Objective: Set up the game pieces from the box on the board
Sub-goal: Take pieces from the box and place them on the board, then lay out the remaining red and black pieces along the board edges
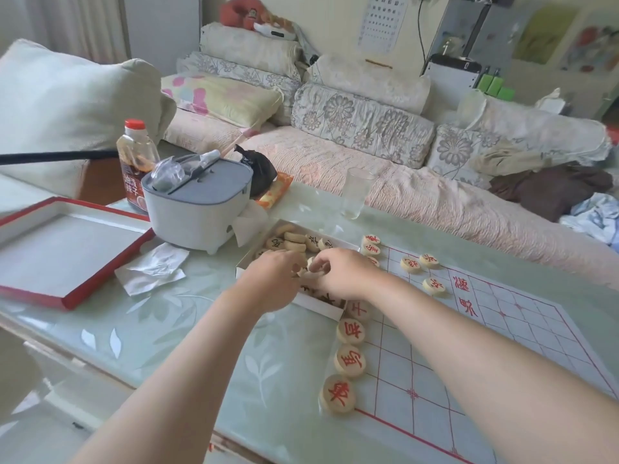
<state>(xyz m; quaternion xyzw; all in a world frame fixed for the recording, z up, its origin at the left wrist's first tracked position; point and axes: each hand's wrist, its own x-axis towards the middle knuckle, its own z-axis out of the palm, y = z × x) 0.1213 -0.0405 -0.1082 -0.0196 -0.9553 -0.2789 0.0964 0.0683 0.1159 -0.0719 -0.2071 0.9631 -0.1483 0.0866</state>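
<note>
A white box (321, 304) of round wooden game pieces (294, 241) sits on the table left of the paper board (502, 329). Both my hands are over the box. My left hand (271, 283) reaches in with curled fingers, and my right hand (341, 272) pinches a pale piece (310, 271) between thumb and fingers. What my left fingers hold is hidden. Red-lettered pieces (350, 360) line the board's near left edge, and more (410, 264) stand at its far end.
A red-rimmed box lid (67, 256) lies at the left, with crumpled tissue (154, 267) beside it. A white-grey appliance (201, 202), a sauce bottle (135, 162) and an empty glass (356, 192) stand behind the box. A sofa with pillows runs beyond the table.
</note>
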